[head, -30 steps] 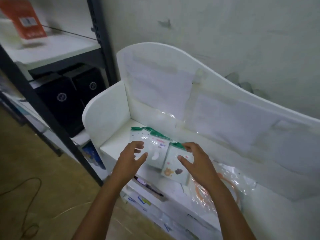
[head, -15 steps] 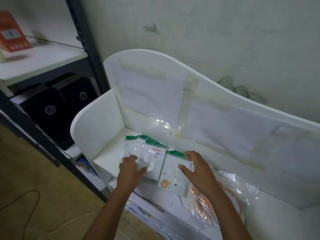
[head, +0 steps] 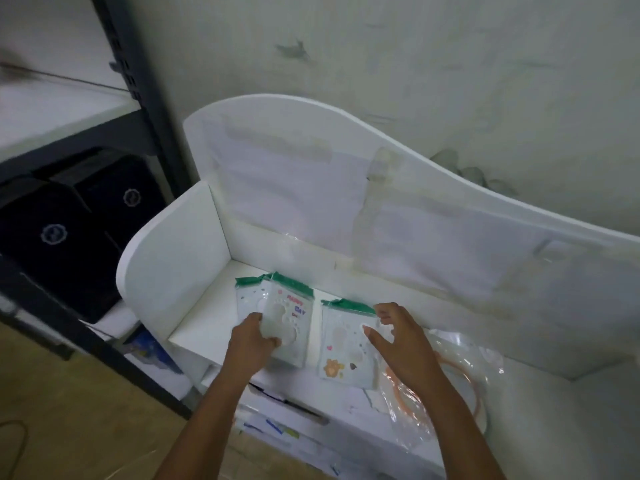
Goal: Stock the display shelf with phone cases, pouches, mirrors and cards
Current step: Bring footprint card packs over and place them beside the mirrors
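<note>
A white display shelf [head: 194, 317] stands against the wall, with a curved back panel and a left side wall. On its top board lie packaged phone cases with green header strips. My left hand [head: 251, 337] grips the lower edge of the left packet [head: 291, 311], which overlaps another packet behind it. My right hand [head: 398, 334] hovers with spread, slightly bent fingers over the right packet [head: 341, 348], which shows a paw print; whether it touches the packet is unclear.
A clear plastic bag with an orange ring [head: 460, 379] lies right of the packets. Papers and boxes [head: 284, 420] fill the lower shelf. A dark metal rack [head: 138, 88] with black boxes [head: 52, 237] stands to the left. A cable [head: 14, 441] lies on the floor.
My left hand has closed on the left packet's lower edge. My right hand has lifted its fingers off the right packet, and the two packets now lie a little further apart.
</note>
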`<state>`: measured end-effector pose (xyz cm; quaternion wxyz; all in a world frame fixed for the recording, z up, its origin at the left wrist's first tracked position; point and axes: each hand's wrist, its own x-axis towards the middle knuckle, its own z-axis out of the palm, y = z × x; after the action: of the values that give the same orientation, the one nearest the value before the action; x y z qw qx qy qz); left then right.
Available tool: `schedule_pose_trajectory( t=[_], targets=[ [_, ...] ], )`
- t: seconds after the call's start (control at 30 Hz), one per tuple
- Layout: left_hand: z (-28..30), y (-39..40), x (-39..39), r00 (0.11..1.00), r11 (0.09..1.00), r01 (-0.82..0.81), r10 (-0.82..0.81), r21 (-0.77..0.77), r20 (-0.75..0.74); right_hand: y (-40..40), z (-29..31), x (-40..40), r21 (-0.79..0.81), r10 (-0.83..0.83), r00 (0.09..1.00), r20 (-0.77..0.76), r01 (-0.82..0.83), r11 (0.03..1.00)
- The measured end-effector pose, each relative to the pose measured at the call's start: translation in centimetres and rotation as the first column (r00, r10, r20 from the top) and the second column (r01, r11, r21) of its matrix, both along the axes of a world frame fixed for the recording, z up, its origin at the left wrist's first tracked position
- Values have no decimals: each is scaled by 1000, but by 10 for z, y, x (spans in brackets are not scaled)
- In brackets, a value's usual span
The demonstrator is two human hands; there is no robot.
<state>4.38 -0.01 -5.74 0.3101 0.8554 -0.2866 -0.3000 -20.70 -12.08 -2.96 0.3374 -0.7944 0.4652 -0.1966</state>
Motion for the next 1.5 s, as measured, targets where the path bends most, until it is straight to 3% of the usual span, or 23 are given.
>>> schedule_pose_trajectory(
  t=[0.1,0.3,0.5,0.73,0.93,1.13,1.37,1.5],
  targets=[
    [4,9,15,998,999,4,-7,-53,-66,13,-4,1,-6,-60,997,-42,59,998],
    [26,31,21,859,918,-209,8,-337,-512,32,-17,4,45,-152,973,-174,162,986],
    [30,42,26,737,848,-325,-50,-418,-674,47,-19,26,42,-190,879,-437,231,972],
    [26,58,33,686,818,-395,-40,-418,-727,58,-31,46,3,-215,754,-621,276,961],
    [28,69,36,659,808,-438,-10,-394,-752,52,-39,44,-4,-235,804,-546,278,961],
    [31,73,36,664,799,-444,-9,-405,-747,66,-39,45,-301,-345,799,-493,216,929],
    [33,75,34,671,807,-425,-23,-410,-741,72,-40,48,-187,-335,736,-588,280,942],
    [31,76,33,673,809,-423,-20,-408,-739,61,-38,50,-75,-297,761,-577,313,947]
  ],
)
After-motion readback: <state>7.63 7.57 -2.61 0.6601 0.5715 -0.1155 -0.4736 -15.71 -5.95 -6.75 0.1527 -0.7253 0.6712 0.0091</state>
